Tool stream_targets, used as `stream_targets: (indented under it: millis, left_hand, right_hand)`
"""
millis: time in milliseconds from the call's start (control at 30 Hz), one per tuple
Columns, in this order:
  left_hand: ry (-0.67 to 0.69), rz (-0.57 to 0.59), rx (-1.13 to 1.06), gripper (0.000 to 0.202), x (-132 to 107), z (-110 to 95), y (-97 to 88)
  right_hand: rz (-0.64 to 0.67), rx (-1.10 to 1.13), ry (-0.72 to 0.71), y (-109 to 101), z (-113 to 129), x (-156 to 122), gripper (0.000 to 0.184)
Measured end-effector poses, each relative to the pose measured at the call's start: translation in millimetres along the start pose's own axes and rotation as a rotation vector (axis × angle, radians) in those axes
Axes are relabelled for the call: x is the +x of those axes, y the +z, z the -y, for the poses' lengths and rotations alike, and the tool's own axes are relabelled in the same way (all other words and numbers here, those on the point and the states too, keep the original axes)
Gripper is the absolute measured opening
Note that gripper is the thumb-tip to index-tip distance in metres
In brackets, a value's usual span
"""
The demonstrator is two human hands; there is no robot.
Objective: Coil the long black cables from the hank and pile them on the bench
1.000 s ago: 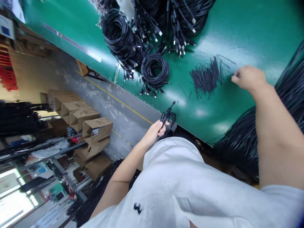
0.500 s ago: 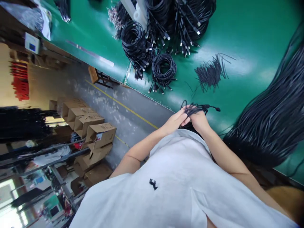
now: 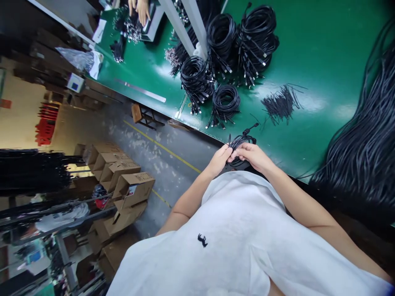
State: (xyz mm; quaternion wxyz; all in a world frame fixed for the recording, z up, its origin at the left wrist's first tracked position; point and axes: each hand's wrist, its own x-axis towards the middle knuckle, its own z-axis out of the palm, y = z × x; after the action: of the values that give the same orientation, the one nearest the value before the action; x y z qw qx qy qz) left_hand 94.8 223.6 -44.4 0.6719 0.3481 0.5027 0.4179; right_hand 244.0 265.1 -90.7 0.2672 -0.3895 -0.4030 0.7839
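Both my hands meet at the near edge of the green table [image 3: 321,49]. My left hand [image 3: 219,159] and my right hand [image 3: 252,155] are closed on a small coil of black cable [image 3: 239,142], whose plug end sticks up to the right. Beyond it on the table lies a loose heap of short black ties [image 3: 280,104]. Several finished black cable coils [image 3: 226,100] sit farther back.
A thick mass of long black cables [image 3: 364,144] drapes over the table's right side. Cardboard boxes [image 3: 129,185] stand on the floor at the left. Another person's hands [image 3: 139,8] work at the far end of the table.
My right hand came back from the heap of ties and joined my left hand on the coil. The view has swung so more of the far table shows.
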Motion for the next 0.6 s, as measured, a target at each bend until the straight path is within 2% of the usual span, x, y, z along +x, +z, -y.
stream_targets:
  millis: [67, 167, 233, 333, 400, 500, 600]
  left_hand:
    - [0.022, -0.017, 0.098, 0.034, -4.1, 1.5, -3.9]
    - [0.007, -0.009, 0.277, 0.025, -8.5, 1.7, -6.2]
    - [-0.015, -0.013, 0.365, 0.021, -10.4, 1.8, -7.2]
    - [-0.029, 0.001, 0.382, 0.019, -11.0, 4.0, -8.2]
    - [-0.023, 0.021, 0.325, 0.017, -10.0, 7.2, -8.5]
    - [-0.022, 0.053, 0.237, 0.017, -7.6, 14.0, -8.8]
    - [-0.034, 0.083, 0.231, 0.018, -4.6, 21.4, -9.6]
  right_hand:
    - [-0.083, -0.193, -0.095, 1.1, -4.0, -8.0, 0.029]
    - [-0.202, -0.695, -0.397, 2.7, -5.9, -18.9, 0.024]
    - [-0.207, -1.033, -0.600, 2.3, -3.7, -22.6, 0.027]
    - [-0.137, -1.364, -0.765, -1.5, 1.8, -21.5, 0.030]
    - [-0.117, -1.439, -0.807, -5.0, 5.1, -18.3, 0.030]
    - [-0.122, -1.404, -0.801, -9.4, 8.3, -15.5, 0.030]
    - [-0.093, -1.485, -0.833, -14.6, 12.3, -17.8, 0.030]
